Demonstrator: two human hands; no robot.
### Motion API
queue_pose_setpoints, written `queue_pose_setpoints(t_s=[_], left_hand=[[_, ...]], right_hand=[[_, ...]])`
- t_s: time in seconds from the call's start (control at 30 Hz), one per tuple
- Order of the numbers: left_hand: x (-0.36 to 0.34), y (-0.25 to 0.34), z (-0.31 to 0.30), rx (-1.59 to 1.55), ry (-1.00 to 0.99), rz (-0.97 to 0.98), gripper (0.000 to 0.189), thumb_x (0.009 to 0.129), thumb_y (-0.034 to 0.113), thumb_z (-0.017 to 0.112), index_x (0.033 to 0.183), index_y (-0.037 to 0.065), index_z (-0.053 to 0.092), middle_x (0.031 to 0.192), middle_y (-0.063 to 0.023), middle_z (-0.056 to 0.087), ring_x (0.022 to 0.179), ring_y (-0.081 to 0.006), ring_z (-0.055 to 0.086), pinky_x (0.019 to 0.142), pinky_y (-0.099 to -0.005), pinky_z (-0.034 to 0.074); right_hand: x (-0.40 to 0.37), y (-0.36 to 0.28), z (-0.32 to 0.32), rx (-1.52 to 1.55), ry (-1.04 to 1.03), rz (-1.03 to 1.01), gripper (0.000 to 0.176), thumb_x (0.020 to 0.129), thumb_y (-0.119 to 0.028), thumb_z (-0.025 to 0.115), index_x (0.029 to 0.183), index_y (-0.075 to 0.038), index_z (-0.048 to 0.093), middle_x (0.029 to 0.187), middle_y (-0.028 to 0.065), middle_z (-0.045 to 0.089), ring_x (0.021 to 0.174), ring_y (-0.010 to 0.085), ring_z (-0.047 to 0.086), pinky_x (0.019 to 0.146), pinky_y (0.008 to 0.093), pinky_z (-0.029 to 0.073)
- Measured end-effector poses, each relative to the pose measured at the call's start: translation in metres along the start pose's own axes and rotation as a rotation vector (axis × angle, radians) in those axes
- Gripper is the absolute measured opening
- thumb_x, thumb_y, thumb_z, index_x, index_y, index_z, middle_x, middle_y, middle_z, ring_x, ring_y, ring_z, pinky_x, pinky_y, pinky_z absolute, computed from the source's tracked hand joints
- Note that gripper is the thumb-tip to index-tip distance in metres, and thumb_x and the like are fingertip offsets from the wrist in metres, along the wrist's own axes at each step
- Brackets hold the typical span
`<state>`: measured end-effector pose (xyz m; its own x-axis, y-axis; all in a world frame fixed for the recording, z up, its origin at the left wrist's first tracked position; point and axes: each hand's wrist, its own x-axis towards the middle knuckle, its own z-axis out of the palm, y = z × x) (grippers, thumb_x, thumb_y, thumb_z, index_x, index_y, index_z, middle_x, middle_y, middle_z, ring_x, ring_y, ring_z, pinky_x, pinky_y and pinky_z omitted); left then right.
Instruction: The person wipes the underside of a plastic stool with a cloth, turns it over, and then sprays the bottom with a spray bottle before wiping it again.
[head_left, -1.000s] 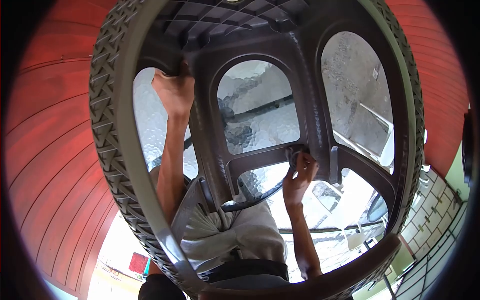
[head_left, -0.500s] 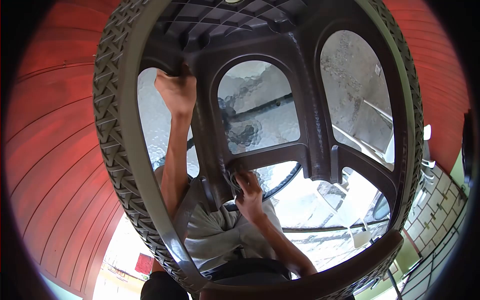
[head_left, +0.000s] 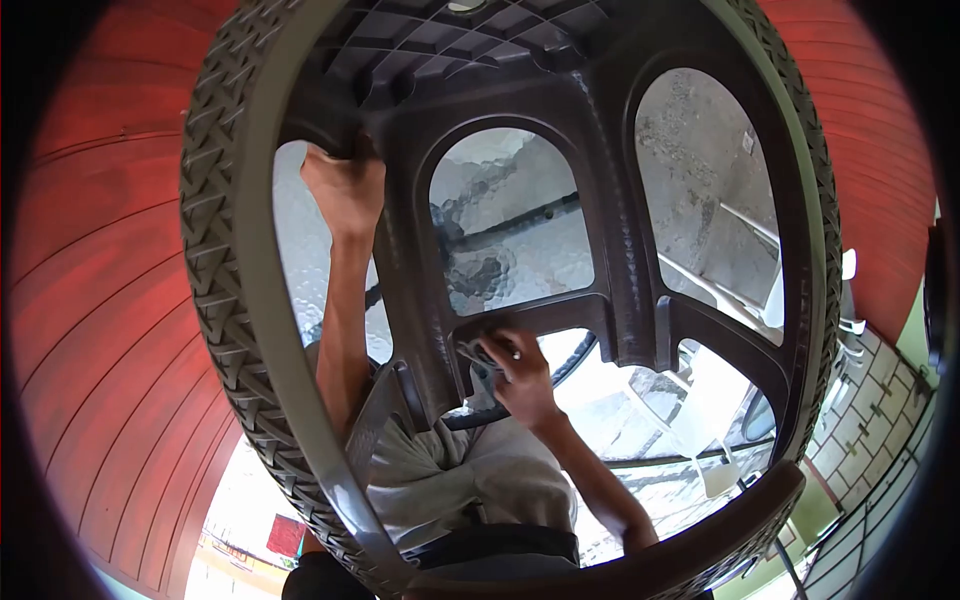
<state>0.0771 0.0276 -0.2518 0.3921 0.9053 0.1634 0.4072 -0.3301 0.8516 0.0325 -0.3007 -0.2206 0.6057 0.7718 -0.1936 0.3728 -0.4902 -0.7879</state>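
Note:
A dark brown plastic chair (head_left: pixel 610 200) with a woven-pattern rim is tipped up close in front of me, its ribbed underside at the top. My left hand (head_left: pixel 345 190) reaches up through the left opening and grips the chair's frame near the ribbed seat. Lower down, my right hand (head_left: pixel 522 375) is closed at the inner edge below the middle opening. A small greyish thing shows at its fingertips, too unclear to name, against the chair's frame.
Beneath the chair lies a textured glass tabletop (head_left: pixel 510 220) with a dark rim. White chairs (head_left: pixel 700 430) stand beyond at the right. Red slatted walls (head_left: pixel 110 280) rise at both sides, and a tiled surface (head_left: pixel 860 430) is at the lower right.
My right hand has moved a little to the right and up along the frame, its forearm also shifting right. My left hand keeps its grip, and the chair sits slightly further left in view.

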Motion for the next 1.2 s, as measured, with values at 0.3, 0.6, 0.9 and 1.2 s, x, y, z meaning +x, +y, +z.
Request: queue_pose_setpoints(t_s=[0.3, 0.6, 0.9, 1.2], left_hand=[[0.004, 0.002, -0.002, -0.054, -0.057, 0.021, 0.007, 0.083, -0.003, 0.064, 0.090, -0.005, 0.065, 0.080, -0.0180, 0.072, 0.077, -0.0248, 0.074, 0.073, -0.0326, 0.052], [0.004, 0.000, 0.003, 0.032, -0.040, 0.012, 0.011, 0.086, -0.001, 0.064, 0.095, -0.005, 0.070, 0.089, -0.0153, 0.076, 0.088, -0.0257, 0.076, 0.080, -0.0333, 0.052], [0.005, 0.006, -0.002, 0.004, -0.086, 0.017, 0.011, 0.086, 0.000, 0.064, 0.095, -0.006, 0.070, 0.087, -0.0177, 0.075, 0.087, -0.0296, 0.076, 0.079, -0.0339, 0.052], [0.006, 0.008, -0.002, 0.000, -0.096, -0.029, 0.012, 0.087, 0.002, 0.065, 0.095, -0.006, 0.071, 0.087, -0.0180, 0.076, 0.087, -0.0301, 0.076, 0.079, -0.0359, 0.052]], right_hand=[[-0.020, 0.054, -0.036, -0.260, 0.492, 0.230, 0.051, 0.070, 0.013, 0.075, 0.117, -0.006, 0.076, 0.102, 0.0128, 0.065, 0.091, 0.0312, 0.067, 0.076, 0.0415, 0.056], [-0.022, -0.011, 0.054, 0.044, 0.163, 0.123, 0.065, 0.062, 0.009, 0.071, 0.124, -0.011, 0.072, 0.112, 0.0161, 0.064, 0.097, 0.0325, 0.068, 0.083, 0.0420, 0.059], [-0.008, 0.049, -0.045, -0.410, 0.357, 0.087, 0.061, 0.062, 0.012, 0.071, 0.120, -0.008, 0.075, 0.102, 0.0133, 0.058, 0.088, 0.0314, 0.063, 0.075, 0.0419, 0.053], [-0.054, 0.050, -0.077, -0.449, 0.407, 0.284, 0.040, 0.077, 0.009, 0.074, 0.115, -0.004, 0.075, 0.094, 0.0149, 0.056, 0.073, 0.0280, 0.063, 0.063, 0.0417, 0.053]])
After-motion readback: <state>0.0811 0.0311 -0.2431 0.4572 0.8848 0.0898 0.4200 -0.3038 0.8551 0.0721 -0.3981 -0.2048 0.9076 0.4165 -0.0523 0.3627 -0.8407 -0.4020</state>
